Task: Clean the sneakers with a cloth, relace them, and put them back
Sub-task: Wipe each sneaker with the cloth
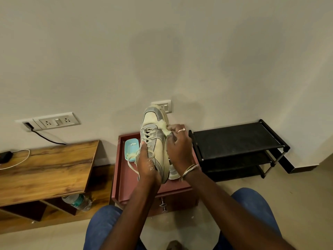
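A cream and grey sneaker [153, 130] is held up toe-high above the maroon cabinet top [126, 181]. My left hand [146, 165] grips its heel and collar from below, thumb near the laces. My right hand [177, 141] pinches a small pale cloth [164, 128] and presses it against the sneaker's right side. One loose lace end [132, 167] hangs down to the left. A second sneaker [173, 173] lies on the cabinet, mostly hidden behind my right wrist.
A light blue tray [131, 147] sits on the cabinet beside the shoe. A black shoe rack [237, 141] stands to the right, a wooden desk [45, 170] to the left with a water bottle [79, 202] beneath. Wall sockets are behind.
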